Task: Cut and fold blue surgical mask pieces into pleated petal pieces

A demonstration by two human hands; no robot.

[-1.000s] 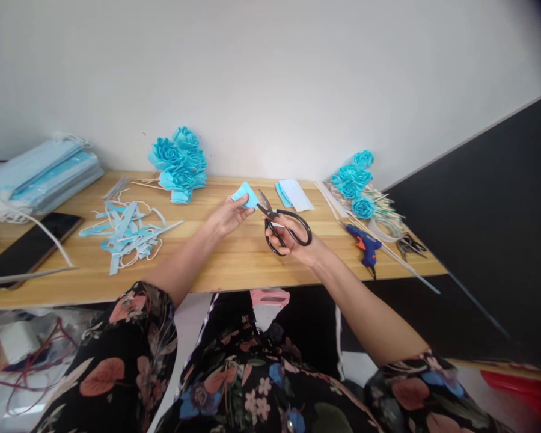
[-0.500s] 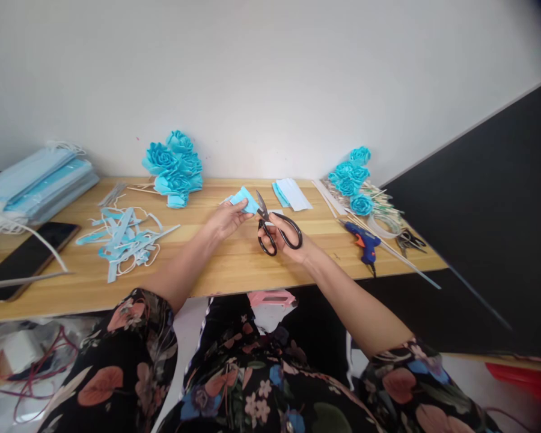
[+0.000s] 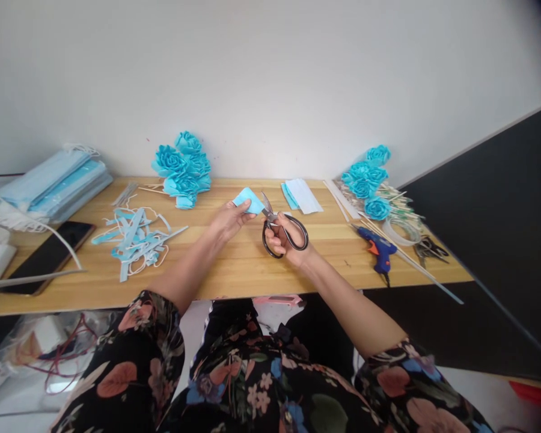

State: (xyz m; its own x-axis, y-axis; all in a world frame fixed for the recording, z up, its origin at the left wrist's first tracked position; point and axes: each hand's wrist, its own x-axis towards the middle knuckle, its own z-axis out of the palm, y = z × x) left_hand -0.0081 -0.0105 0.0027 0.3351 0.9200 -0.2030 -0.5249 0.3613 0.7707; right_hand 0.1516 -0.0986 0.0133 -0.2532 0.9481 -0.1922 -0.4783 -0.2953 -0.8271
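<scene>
My left hand [image 3: 229,220] pinches a blue piece of mask fabric [image 3: 249,200] between thumb and fingers, over the middle of the table. Just to its right, my right hand [image 3: 288,239] grips black-handled scissors [image 3: 270,215]. Their blades are parted and point up and away, close by the right edge of the fabric; whether they touch it I cannot tell. Behind the scissors lies a small stack of white and blue fabric pieces [image 3: 303,196]. A pale scrap partly shows behind the right hand.
Blue fabric roses [image 3: 184,171] stand at back left, more roses [image 3: 365,174] at back right. Cut strips [image 3: 137,240], a phone [image 3: 49,255] and stacked masks [image 3: 54,186] lie left. A blue glue gun [image 3: 379,249], sticks, a tape roll [image 3: 401,231] and small black snips [image 3: 430,249] lie right.
The view has shifted slightly, so the table items appear further right. The fabric has turned a little in my left hand, and the scissor handles are spread wider.
</scene>
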